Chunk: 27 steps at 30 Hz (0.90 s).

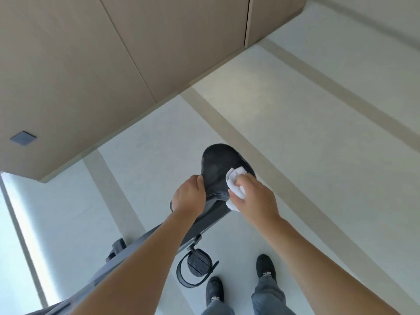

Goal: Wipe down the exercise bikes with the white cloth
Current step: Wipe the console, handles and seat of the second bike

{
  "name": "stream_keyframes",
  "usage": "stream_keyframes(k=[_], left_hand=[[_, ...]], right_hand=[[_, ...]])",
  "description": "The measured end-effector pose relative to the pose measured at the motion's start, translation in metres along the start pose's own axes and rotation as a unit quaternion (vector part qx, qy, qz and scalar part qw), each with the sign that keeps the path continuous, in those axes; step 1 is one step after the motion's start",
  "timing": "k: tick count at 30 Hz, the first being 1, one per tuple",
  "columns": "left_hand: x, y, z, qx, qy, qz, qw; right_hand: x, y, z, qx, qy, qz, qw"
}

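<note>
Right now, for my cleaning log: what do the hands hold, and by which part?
The right hand grips the bunched white cloth against the saddle. The left hand grips the saddle's left edge.

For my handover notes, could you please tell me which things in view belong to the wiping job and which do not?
Job: crumpled white cloth in right hand; black padded bike saddle, steadied by left hand; ribbed black pedal.
Not: dark square wall plate; black shoes.

**Both hands reaching forward**

The left hand [189,194] is stretching toward 12 o'clock, fingers [200,179] curling over an edge. The right hand [254,198], at its 3 o'clock, is pinching the white cloth [235,183], forearm bare.
</note>
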<state>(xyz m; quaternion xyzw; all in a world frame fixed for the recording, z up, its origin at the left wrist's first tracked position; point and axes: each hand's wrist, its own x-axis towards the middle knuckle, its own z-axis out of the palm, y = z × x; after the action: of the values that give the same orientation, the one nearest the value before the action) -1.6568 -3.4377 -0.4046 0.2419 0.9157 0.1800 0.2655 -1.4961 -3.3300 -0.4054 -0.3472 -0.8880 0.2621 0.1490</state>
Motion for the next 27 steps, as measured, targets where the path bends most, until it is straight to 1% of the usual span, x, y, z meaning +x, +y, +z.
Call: stream_keyframes(k=[2, 5, 7, 9, 11, 13, 16, 18, 19, 20, 21, 23, 25, 27], left_hand=[[-0.014, -0.023, -0.006, -0.032, 0.003, 0.000, 0.999], [-0.027, -0.038, -0.006, -0.086, 0.039, -0.015, 0.995], [-0.039, -0.038, -0.001, -0.141, 0.061, -0.027, 0.988], [-0.051, -0.041, 0.007, -0.167, 0.062, -0.035, 0.983], [-0.061, -0.049, 0.015, -0.179, 0.071, -0.033, 0.981], [-0.065, -0.057, 0.023, -0.186, 0.091, -0.023, 0.978], [-0.064, -0.063, 0.026, -0.216, 0.113, -0.015, 0.970], [-0.063, -0.062, 0.026, -0.221, 0.121, -0.019, 0.968], [-0.063, -0.062, 0.026, -0.223, 0.125, -0.023, 0.967], [-0.063, -0.060, 0.027, -0.225, 0.129, -0.030, 0.965], [-0.063, -0.058, 0.028, -0.230, 0.132, -0.040, 0.963], [-0.061, -0.055, 0.029, -0.234, 0.139, -0.054, 0.961], [-0.061, -0.054, 0.031, -0.231, 0.144, -0.062, 0.960], [-0.062, -0.052, 0.030, -0.230, 0.148, -0.069, 0.960]], right_hand=[[0.012, -0.003, -0.012, 0.017, -0.008, 0.025, 1.000], [0.047, -0.005, -0.027, 0.022, 0.012, 0.042, 0.999], [0.073, -0.007, -0.026, -0.006, -0.002, 0.029, 1.000], [0.087, -0.015, -0.011, -0.059, -0.012, 0.006, 0.998], [0.084, -0.031, 0.012, -0.102, 0.014, -0.020, 0.995], [0.066, -0.052, 0.035, -0.103, 0.008, -0.078, 0.992], [0.039, -0.074, 0.057, -0.094, -0.030, -0.169, 0.981], [0.045, -0.068, 0.051, -0.093, -0.061, -0.233, 0.966], [0.053, -0.060, 0.044, -0.108, -0.078, -0.275, 0.952], [0.066, -0.049, 0.035, -0.127, -0.083, -0.304, 0.940], [0.082, -0.037, 0.025, -0.142, -0.071, -0.310, 0.937], [0.115, -0.019, 0.007, -0.149, -0.053, -0.242, 0.957], [0.132, -0.013, 0.003, -0.144, -0.062, -0.161, 0.974], [0.126, -0.024, 0.014, -0.142, -0.043, -0.137, 0.979]])
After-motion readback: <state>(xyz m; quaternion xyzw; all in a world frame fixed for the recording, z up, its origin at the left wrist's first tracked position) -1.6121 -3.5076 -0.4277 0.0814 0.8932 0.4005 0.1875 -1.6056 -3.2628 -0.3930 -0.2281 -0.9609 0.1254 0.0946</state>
